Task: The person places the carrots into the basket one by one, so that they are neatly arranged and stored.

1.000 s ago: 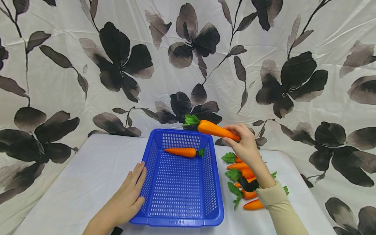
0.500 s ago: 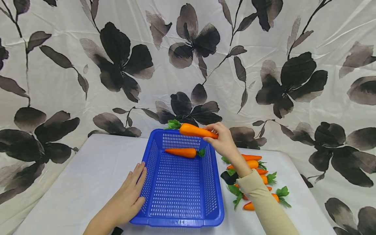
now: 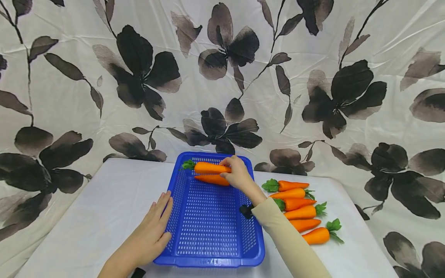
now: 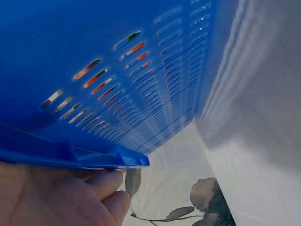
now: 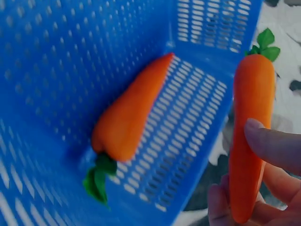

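My right hand [image 3: 237, 173] pinches a carrot [image 3: 208, 167] near its narrow end, over the far part of the blue plastic basket [image 3: 208, 263]. The held carrot's leafy top points left. A second carrot [image 5: 131, 115] lies in the basket at the far end, its tip to the left in the head view; the right hand hides its leaves there. My left hand [image 3: 153, 224] rests with straight fingers along the basket's left rim. In the left wrist view, fingers [image 4: 110, 183] of that hand lie under the rim, beside the slotted basket wall [image 4: 155, 70].
Several carrots [image 3: 295, 213] lie in a rough column on the white-covered table [image 3: 94, 216], to the right of the basket. My right forearm passes over the basket's right rim. A flower-printed cloth [image 3: 226, 88] hangs behind the table.
My right hand has carried the carrot leftward and down, from beyond the basket's right rim to over its far end. The left hand has stayed at the rim.
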A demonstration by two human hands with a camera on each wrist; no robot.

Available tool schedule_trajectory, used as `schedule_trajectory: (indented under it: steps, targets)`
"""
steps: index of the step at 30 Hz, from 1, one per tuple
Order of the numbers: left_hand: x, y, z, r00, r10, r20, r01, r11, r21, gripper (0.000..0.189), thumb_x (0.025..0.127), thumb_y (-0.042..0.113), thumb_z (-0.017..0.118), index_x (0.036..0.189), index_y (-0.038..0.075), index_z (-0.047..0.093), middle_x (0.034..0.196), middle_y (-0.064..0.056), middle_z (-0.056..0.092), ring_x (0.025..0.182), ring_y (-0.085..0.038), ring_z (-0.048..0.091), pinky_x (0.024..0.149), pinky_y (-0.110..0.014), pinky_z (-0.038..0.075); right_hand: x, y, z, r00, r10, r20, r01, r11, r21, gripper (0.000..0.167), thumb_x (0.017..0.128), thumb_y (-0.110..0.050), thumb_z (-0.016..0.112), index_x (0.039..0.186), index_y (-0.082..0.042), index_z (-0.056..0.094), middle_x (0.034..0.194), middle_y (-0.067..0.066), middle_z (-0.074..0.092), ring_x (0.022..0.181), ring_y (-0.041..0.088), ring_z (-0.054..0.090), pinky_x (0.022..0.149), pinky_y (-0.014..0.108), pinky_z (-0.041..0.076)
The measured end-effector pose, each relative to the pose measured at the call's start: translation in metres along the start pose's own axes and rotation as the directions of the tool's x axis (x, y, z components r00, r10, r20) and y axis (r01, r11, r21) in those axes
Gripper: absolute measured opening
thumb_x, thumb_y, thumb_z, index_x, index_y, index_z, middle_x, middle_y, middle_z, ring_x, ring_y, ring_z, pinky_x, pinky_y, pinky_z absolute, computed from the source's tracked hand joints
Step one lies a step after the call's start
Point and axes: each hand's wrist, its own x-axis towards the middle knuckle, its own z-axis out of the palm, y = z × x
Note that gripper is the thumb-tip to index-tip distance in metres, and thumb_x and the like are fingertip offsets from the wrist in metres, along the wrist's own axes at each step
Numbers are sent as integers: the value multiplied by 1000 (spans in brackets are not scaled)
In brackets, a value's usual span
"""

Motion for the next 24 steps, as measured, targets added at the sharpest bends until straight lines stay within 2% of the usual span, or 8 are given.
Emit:
schedule_trajectory:
  steps: [3,7,12,18,24]
  targets:
    - [1,1,-1,1000,-10,6,10,1000,-4,77,87,10,55,153,-9,20,165,-20,3,152,-31,-2,115,-23,-13,3,-3,10,999,-3,44,4,1000,-26,20,84,-2,74,104,-1,71,98,13,60,96,29,56,92,45,47]
    - [1,1,-2,1000,-12,4,12,1000,-8,77,87,10,55,153,-9,21,165,-20,4,152,-31,-2,115,-22,-13,6,-5,21,998,-21,62,24,998,-51,18,82,-2,75,100,-1,72,96,12,61,93,27,56,89,44,47]
    - [1,0,-1,1000,-8,0,8,1000,2,78,87,10,56,153,-9,20,165,-20,3,152,-30,-3,113,-20,-14,7,-5,32,995,1,95,5,998,-60,18,82,-2,76,99,-1,71,94,11,62,90,25,56,88,42,48]
    - [1,0,-1,1000,-5,3,5,1000,4,77,88,11,56,153,-9,21,165,-20,3,152,-29,-4,113,-19,-15,6,-2,39,992,23,124,-18,999,-41,21,80,-2,78,99,0,70,96,12,63,90,25,56,89,41,49]
    - [0,0,-1,1000,-10,9,10,1000,1,76,89,11,55,153,-9,21,165,-19,3,152,-30,-2,115,-22,-13,5,5,45,989,19,145,-8,997,-77,25,78,-3,80,101,-2,69,95,11,61,88,23,56,86,39,51]
